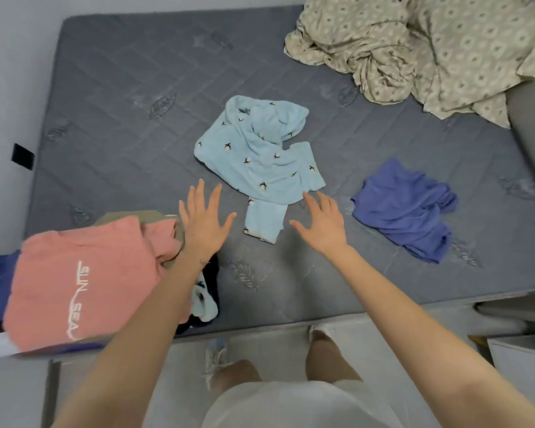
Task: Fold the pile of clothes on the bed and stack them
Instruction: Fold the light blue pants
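Both arms are stretched forward over the mattress (112, 97). The left hand (203, 219) and right hand (323, 225) are held flat with fingers spread wide (nothing gripped), flanking the crumpled light-blue garment (260, 159); a folded stack (81, 282) lies at left.

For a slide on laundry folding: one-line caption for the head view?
Open left hand and right hand hover by a crumpled blue garment; pink top stacked left, purple garment right.
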{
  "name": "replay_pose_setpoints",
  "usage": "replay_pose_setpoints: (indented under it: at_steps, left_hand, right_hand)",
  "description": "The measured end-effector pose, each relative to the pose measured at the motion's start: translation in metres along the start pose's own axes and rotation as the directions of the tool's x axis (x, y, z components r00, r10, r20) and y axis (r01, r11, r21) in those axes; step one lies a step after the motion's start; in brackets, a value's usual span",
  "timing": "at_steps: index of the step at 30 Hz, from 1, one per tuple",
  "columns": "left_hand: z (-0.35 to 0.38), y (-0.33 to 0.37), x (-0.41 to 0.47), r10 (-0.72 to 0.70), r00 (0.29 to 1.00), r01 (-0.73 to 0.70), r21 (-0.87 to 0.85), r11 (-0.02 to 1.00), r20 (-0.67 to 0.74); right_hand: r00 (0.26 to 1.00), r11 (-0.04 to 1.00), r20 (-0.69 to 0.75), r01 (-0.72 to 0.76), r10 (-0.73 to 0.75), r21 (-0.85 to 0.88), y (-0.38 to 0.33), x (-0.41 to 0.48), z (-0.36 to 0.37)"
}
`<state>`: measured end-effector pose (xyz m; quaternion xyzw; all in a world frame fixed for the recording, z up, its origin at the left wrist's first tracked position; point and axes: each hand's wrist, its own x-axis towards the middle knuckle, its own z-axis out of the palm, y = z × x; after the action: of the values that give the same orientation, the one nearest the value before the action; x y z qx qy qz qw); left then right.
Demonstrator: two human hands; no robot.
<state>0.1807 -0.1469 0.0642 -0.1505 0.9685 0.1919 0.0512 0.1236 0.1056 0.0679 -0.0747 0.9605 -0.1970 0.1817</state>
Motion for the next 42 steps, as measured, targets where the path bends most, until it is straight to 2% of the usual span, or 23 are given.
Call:
replay_pose_setpoints:
  at_steps: [9,14,20,23,26,29,31,33,35,37,39,42]
  left_hand:
    - [0.095,0.101,0.049,-0.220,0.972,0.231,-0.148,0.962,0.086]
    - [0.140,0.104,0.094,-0.260,0.960,0.272,-0.127,0.954,0.102]
    - [0.210,0.088,0.146,-0.341,0.923,0.373,-0.205,0.905,0.178]
    - [0.255,0.069,0.173,-0.283,0.948,0.307,-0.181,0.934,0.144]
    - [0.296,0.053,0.197,-0.169,0.977,0.180,-0.080,0.980,0.129]
    - [0.328,0.037,0.212,-0.107,0.991,0.109,-0.018,0.994,0.086]
    - [0.343,0.026,0.215,-0.030,0.996,0.030,-0.003,1.000,-0.083]
    - [0.351,0.017,0.217,0.058,0.960,-0.059,0.004,0.998,-0.273]
    - [0.349,0.013,0.220,0.106,0.936,-0.132,-0.054,0.990,-0.337]
    - [0.336,0.015,0.222,0.083,0.953,-0.128,-0.138,0.982,-0.292]
    - [0.315,0.020,0.218,0.017,0.969,-0.074,-0.225,0.971,-0.246]
    - [0.269,0.036,0.198,-0.063,0.960,-0.029,-0.320,0.947,-0.273]
  right_hand:
    - [0.994,0.999,0.109,0.027,-0.030,0.031,0.100,0.081,-0.031]
    - [0.983,0.998,0.180,-0.038,0.029,0.044,0.134,0.142,-0.015]
    - [0.967,0.982,0.240,-0.126,0.090,0.139,0.159,0.212,0.044]
    - [0.964,0.965,0.248,-0.153,0.098,0.212,0.172,0.248,0.089]
    - [0.974,0.926,0.193,-0.175,0.115,0.335,0.184,0.276,0.129]
    - [0.966,0.858,0.130,-0.258,0.223,0.444,0.187,0.292,0.155]
    - [0.944,0.851,0.084,-0.325,0.320,0.413,0.182,0.296,0.168]
    - [0.924,0.849,0.025,-0.361,0.381,0.386,0.174,0.298,0.175]
    - [0.915,0.842,-0.013,-0.366,0.404,0.395,0.167,0.301,0.182]
    - [0.924,0.801,-0.001,-0.331,0.382,0.499,0.160,0.297,0.178]
    - [0.942,0.698,0.008,-0.254,0.335,0.669,0.151,0.286,0.166]
    - [0.960,0.593,0.043,-0.206,0.277,0.778,0.135,0.260,0.130]
